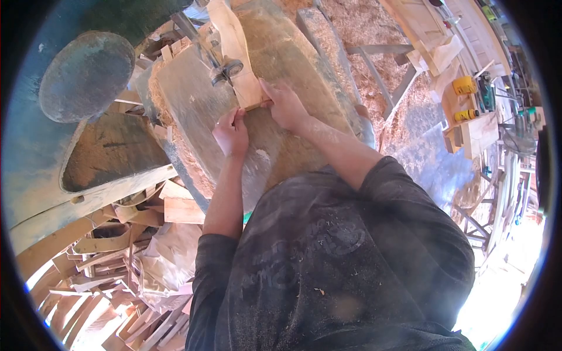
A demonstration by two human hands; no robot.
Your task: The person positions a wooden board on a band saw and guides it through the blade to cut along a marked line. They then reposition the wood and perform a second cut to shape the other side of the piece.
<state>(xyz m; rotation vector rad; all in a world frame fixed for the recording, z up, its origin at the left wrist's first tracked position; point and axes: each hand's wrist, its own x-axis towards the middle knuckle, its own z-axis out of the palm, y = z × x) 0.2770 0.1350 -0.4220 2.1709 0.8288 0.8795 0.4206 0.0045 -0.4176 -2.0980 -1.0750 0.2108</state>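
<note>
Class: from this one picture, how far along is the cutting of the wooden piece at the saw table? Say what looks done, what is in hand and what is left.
Done: sawdust covers the floor and curved offcuts lie piled beside the machine. In hand: the left hand and right hand both press on the wooden piece lying on the saw table at the blade guide. Left: how much of the piece remains uncut cannot be told.

Left hand (231, 131): fingers curled, knuckles up, arm stretched forward.
Right hand (285, 105): fingers curled in a grip, forearm angled in, elbow bent.
</note>
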